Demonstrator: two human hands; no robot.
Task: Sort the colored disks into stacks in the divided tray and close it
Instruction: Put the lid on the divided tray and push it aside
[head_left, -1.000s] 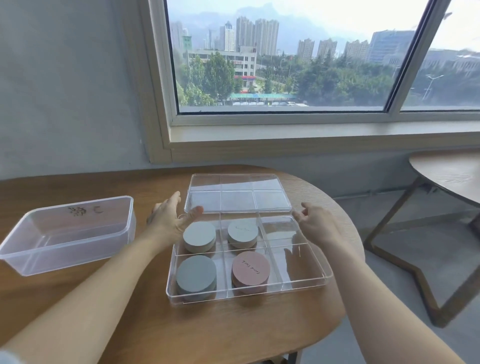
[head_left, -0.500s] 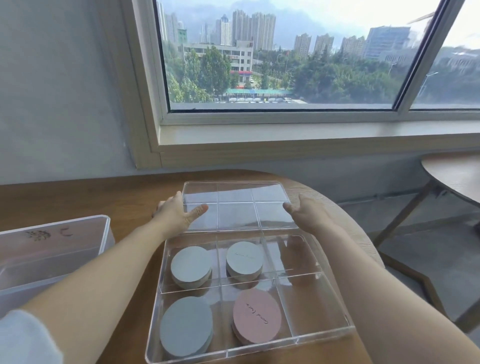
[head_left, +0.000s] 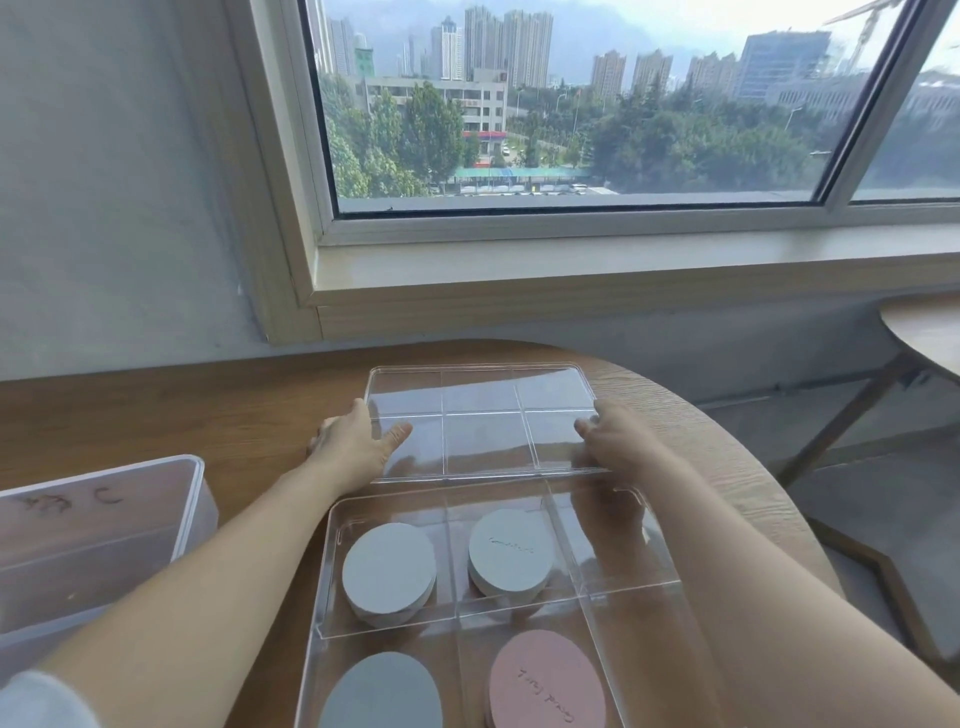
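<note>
A clear divided tray (head_left: 328, 571) sits on the wooden table in front of me. It holds a light grey disk stack (head_left: 389, 571), a pale grey stack (head_left: 511, 551), a darker grey stack (head_left: 382, 696) and a pink stack (head_left: 545, 680); its right-hand compartments show no disks. Just beyond it is the clear lid (head_left: 483, 415). My left hand (head_left: 358, 441) grips the lid's left edge with the thumb on top. At the lid's right edge, my right hand (head_left: 618, 441) holds on with curled fingers.
A clear plastic bin (head_left: 104, 519) stands at the left on the table (head_left: 208, 415). The table's rounded edge curves close by on the right. A second wooden table (head_left: 924, 338) stands farther right. Wall and window sill lie behind.
Both hands moved forward from the tray's far corners to the lid's two sides and took hold of it. The view has come closer to the tray.
</note>
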